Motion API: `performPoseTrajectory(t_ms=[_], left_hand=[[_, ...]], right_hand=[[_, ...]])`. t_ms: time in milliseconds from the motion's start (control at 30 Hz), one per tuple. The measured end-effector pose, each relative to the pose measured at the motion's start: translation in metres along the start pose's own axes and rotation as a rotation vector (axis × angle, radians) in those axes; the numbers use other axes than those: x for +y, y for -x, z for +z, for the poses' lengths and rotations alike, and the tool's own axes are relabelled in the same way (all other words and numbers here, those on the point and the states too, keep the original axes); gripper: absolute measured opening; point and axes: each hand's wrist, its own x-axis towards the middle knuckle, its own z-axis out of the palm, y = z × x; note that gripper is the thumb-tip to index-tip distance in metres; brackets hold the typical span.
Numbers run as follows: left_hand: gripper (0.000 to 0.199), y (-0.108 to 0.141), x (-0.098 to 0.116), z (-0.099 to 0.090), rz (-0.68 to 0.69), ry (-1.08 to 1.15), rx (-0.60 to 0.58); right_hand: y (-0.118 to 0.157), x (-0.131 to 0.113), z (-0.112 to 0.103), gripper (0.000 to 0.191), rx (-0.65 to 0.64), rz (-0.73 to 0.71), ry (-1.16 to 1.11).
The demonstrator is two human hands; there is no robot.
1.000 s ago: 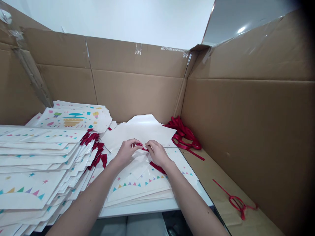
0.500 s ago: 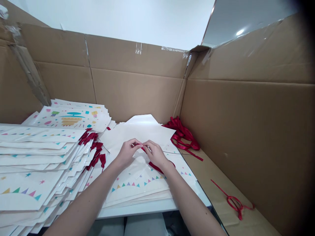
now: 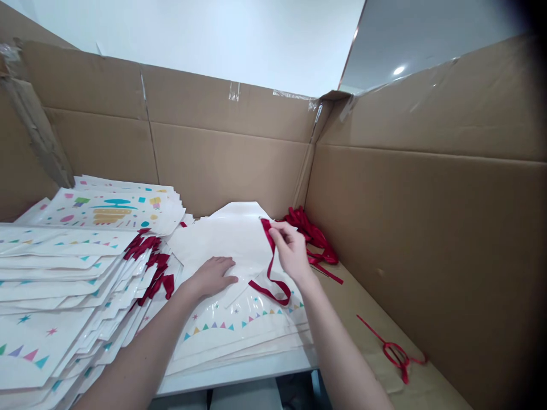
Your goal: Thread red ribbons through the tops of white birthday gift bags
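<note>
My right hand [image 3: 290, 249] is raised and pinches the end of a dark red satin ribbon [image 3: 270, 265], which hangs down and curls into a loop on the plastic-wrapped paper bag [image 3: 239, 336]. My left hand [image 3: 211, 277] rests flat on that bag's glossy wrapping and holds nothing. A white sheet [image 3: 217, 245] lies just beyond the hands. To the left stands a tall stack of printed paper bags [image 3: 51, 273], with red ribbon bunches [image 3: 151, 262] at its edge.
Tall cardboard walls [image 3: 427, 228] surround the work area at the back and right. A pile of red ribbon [image 3: 310, 233] lies at the back corner. A single ribbon loop [image 3: 395, 353] lies on the cardboard [image 3: 363, 302] at right. The white table edge [image 3: 239, 380] runs along the front.
My hands have come apart. The right hand has lifted up and to the right with the ribbon end, and the left hand has flattened onto the bag. The view has shifted slightly.
</note>
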Motion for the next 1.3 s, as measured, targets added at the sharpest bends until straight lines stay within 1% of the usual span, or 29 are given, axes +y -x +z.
performPoseTrajectory(t_ms=[67, 133, 200, 267, 333, 367, 400, 467, 500, 567, 633, 733, 833, 933, 1033, 1133, 1200, 1300], left_hand=[[0.057, -0.005, -0.005, 0.004, -0.042, -0.071, 0.021], [0.051, -0.009, -0.012, 0.008, -0.080, -0.114, 0.083], [0.043, -0.011, -0.017, 0.011, -0.068, -0.114, 0.173], [0.039, -0.011, -0.020, 0.013, -0.008, -0.066, 0.220], [0.040, -0.010, -0.019, 0.014, 0.069, 0.003, 0.199], [0.040, -0.009, -0.018, 0.014, 0.101, 0.031, 0.178], [0.040, -0.009, -0.016, 0.013, 0.126, 0.046, 0.157], [0.038, -0.007, -0.012, 0.010, 0.148, 0.041, 0.127], [0.038, -0.006, -0.009, 0.008, 0.150, 0.027, 0.114], [0.037, -0.004, -0.002, 0.003, 0.150, -0.005, 0.091], [0.035, -0.003, 0.004, 0.000, 0.149, -0.025, 0.094], [0.030, -0.002, 0.009, -0.001, 0.158, -0.012, 0.114], [0.028, -0.005, 0.008, 0.002, 0.184, 0.029, 0.103], [0.026, -0.012, 0.003, 0.004, 0.188, 0.066, 0.087], [0.021, -0.021, -0.002, 0.001, 0.182, 0.081, 0.046], [0.017, -0.030, -0.007, 0.001, 0.208, 0.081, 0.011], [0.015, -0.036, -0.011, 0.004, 0.223, 0.066, 0.024], [0.014, -0.044, -0.016, 0.011, 0.209, 0.019, 0.050]], right_hand=[[-0.007, -0.018, -0.017, 0.023, 0.068, 0.012, -0.057], [-0.010, -0.037, -0.035, 0.023, 0.146, 0.024, -0.100], [-0.010, -0.054, -0.053, 0.020, 0.220, 0.003, -0.119], [-0.010, -0.068, -0.067, 0.018, 0.270, -0.042, -0.134], [-0.009, -0.076, -0.073, 0.017, 0.270, -0.052, -0.142], [-0.009, -0.077, -0.073, 0.018, 0.233, -0.022, -0.137], [-0.009, -0.076, -0.071, 0.019, 0.169, 0.032, -0.124], [-0.009, -0.066, -0.060, 0.021, -0.017, 0.164, -0.081], [-0.008, -0.058, -0.053, 0.022, -0.123, 0.226, -0.043], [-0.005, -0.037, -0.036, 0.022, -0.302, 0.297, 0.072], [0.002, -0.012, -0.019, 0.022, -0.439, 0.357, 0.261], [0.020, 0.021, 0.001, 0.020, -0.575, 0.446, 0.452], [0.037, 0.042, 0.013, 0.018, -0.635, 0.481, 0.533], [0.044, 0.051, 0.020, 0.021, -0.654, 0.493, 0.579], [0.046, 0.056, 0.022, 0.022, -0.644, 0.507, 0.596], [0.048, 0.060, 0.022, 0.023, -0.643, 0.523, 0.595], [0.049, 0.061, 0.022, 0.024, -0.639, 0.525, 0.591], [0.051, 0.060, 0.022, 0.022, -0.623, 0.512, 0.586]])
